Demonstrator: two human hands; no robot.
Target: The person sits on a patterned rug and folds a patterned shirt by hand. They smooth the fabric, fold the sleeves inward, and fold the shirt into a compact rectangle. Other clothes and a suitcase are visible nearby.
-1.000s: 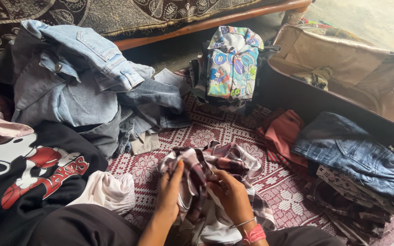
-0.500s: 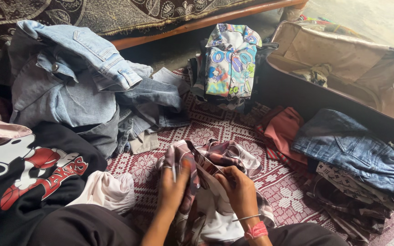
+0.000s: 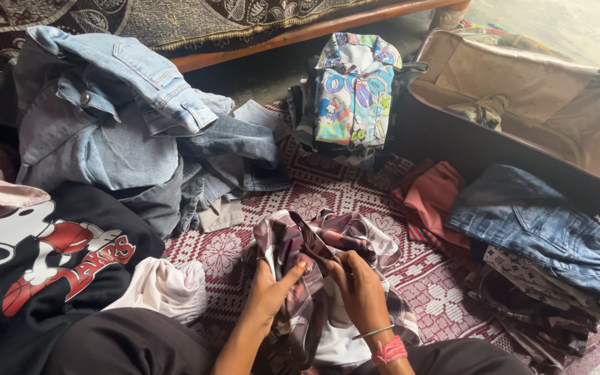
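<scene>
**Both hands gathered on a crumpled plaid garment over the patterned mat**

The person's left hand [image 3: 270, 290] and right hand [image 3: 360, 290] both close on a soft plaid garment in maroon, grey and white [image 3: 328, 239]; the left hand pinches a bunched fold with the thumb pressed across it, the right hand's fingers curl into the cloth beside it; the garment lies rumpled directly in front of the person, on a red-and-white woven floor mat with a floral pattern [image 3: 328, 191]. Judged from the grip, the handling would go best if each hand found a seam or edge and drew the cloth flat before making any crease; thin fabric of this kind looks likely to slip and wrinkle if held in a bunch.

The cloth appears light and limp, hanging in loose folds. To the left sits a heap of stiff, pale blue denim jackets and jeans [image 3: 105, 125]; nearer the person lies a black printed garment with a cartoon figure [image 3: 43, 257] and a small pale pink bundle [image 3: 164, 288]. Beyond the mat stands a folded, brightly printed multicolour shirt [image 3: 355, 87] on a dark stack; to the right an open dark suitcase with a beige lining [image 3: 522, 83]; beside it a neat pile topped by folded dark blue jeans [image 3: 543, 229] and a salmon-red cloth [image 3: 435, 201].
</scene>
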